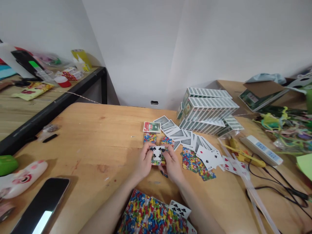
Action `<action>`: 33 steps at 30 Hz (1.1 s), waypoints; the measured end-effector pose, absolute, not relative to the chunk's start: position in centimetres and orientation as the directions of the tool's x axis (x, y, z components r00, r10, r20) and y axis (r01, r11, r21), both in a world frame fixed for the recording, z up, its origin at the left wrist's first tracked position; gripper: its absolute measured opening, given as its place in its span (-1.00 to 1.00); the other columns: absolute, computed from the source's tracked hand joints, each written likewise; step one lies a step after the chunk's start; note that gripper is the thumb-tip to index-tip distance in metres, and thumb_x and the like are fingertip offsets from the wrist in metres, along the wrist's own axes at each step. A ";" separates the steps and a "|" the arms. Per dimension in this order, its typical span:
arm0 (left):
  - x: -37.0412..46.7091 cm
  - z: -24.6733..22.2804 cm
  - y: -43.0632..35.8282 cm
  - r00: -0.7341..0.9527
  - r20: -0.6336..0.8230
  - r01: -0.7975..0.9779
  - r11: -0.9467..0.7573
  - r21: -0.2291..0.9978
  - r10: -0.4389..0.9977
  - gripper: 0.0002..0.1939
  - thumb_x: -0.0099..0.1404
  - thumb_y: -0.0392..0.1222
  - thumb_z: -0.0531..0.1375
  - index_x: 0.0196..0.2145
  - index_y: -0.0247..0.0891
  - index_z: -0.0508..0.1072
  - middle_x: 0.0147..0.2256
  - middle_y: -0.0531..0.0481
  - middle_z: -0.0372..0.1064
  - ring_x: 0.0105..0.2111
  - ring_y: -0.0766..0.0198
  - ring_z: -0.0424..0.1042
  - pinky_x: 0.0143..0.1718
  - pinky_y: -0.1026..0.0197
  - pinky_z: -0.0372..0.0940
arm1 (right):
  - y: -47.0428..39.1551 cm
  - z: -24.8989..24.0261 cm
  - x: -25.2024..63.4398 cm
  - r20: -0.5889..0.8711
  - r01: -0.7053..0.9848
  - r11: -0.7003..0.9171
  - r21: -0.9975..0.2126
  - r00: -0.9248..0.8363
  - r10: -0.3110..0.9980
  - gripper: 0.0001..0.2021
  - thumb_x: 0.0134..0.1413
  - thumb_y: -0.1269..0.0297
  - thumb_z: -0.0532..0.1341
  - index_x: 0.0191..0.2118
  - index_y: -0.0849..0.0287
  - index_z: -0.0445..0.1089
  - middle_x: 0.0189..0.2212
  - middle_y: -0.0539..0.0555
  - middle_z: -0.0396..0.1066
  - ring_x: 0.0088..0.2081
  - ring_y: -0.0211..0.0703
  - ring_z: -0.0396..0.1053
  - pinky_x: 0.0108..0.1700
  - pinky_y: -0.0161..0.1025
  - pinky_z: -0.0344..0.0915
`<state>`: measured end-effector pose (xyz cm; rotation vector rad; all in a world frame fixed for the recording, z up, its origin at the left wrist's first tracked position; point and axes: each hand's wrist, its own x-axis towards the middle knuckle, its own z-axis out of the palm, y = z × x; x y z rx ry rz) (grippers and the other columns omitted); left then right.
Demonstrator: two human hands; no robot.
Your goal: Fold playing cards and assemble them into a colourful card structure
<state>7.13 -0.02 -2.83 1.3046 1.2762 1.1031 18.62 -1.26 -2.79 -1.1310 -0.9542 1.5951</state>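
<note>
Between both hands, over the middle of the wooden table, is a playing card (157, 153) showing black clubs. It lies against a colourful patterned piece (156, 162). My left hand (144, 162) pinches the left edge with its thumb on top, while my right hand (172, 165) grips the right edge, lower fingers curled beneath. Just beyond are two small colourful patterned pieces (149, 138) and a red-and-green card box (152, 127). A large sheet with the same colourful print (151, 214) lies close to me, with a clubs card (179, 209) partly on it.
Face-down cards (179, 133) spread to the right, beside face-up cards (209, 158). Stacked card cartons (211, 109) stand behind them. Further right are a yellow glue gun (246, 156), a power strip (263, 151) and cables. A phone (42, 206) and a white pouch (25, 178) lie left.
</note>
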 end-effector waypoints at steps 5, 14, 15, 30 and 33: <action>7.1 -3.0 -0.2 0.048 0.031 0.175 -0.039 0.984 0.998 -0.82 0.15 -0.34 -0.10 -0.38 -0.23 0.27 -0.47 0.08 0.22 -0.45 0.33 0.22 -0.43 0.33 0.14 | -1.2 -2.6 18.8 -0.242 -0.291 -0.281 -0.914 -0.161 0.957 -0.88 0.00 0.21 -0.04 -0.30 0.08 0.04 -0.76 -0.26 0.01 -0.87 -0.45 0.00 -0.86 -0.52 -0.18; 7.0 -2.6 -0.4 0.073 0.108 0.232 -0.123 0.965 0.991 -0.83 0.15 -0.35 -0.09 -0.41 -0.23 0.26 -0.48 0.08 0.22 -0.46 0.33 0.21 -0.43 0.32 0.13 | -1.1 -2.5 18.7 -0.241 -0.352 -0.275 -0.895 -0.138 0.961 -0.93 0.00 0.24 -0.01 -0.36 0.07 0.06 -0.73 -0.23 0.01 -0.87 -0.45 -0.05 -0.86 -0.48 -0.19; 7.0 -2.6 -0.5 0.071 0.110 0.227 -0.124 0.966 0.991 -0.84 0.15 -0.35 -0.08 -0.42 -0.23 0.26 -0.49 0.09 0.21 -0.48 0.33 0.21 -0.44 0.32 0.13 | -1.1 -2.5 18.7 -0.244 -0.359 -0.280 -0.890 -0.144 0.959 -0.93 0.00 0.24 -0.01 -0.36 0.07 0.06 -0.73 -0.23 0.01 -0.87 -0.44 -0.05 -0.86 -0.47 -0.20; 6.2 -2.0 -0.5 0.158 0.168 0.119 -0.187 0.975 0.973 -0.85 0.09 -0.33 -0.06 -0.52 -0.27 0.28 -0.53 0.07 0.20 -0.51 0.35 0.21 -0.47 0.32 0.13 | -0.9 -2.5 19.4 -0.371 -0.411 -0.656 -0.634 -0.583 0.723 -0.68 0.08 0.07 -0.05 -0.18 0.21 0.15 -0.59 0.00 0.35 -0.74 -0.29 0.25 -0.78 -0.36 0.23; 6.0 -2.2 -0.6 0.214 0.120 0.065 -0.137 0.988 0.969 -0.83 0.09 -0.32 -0.08 -0.50 -0.26 0.28 -0.57 0.09 0.16 -0.59 0.37 0.17 -0.56 0.33 0.10 | -1.0 -2.6 19.9 -0.345 -0.369 -0.691 -0.621 -0.663 0.665 -0.71 0.07 0.11 0.00 -0.23 0.25 0.19 -0.59 0.05 0.38 -0.69 -0.23 0.33 -0.72 -0.31 0.30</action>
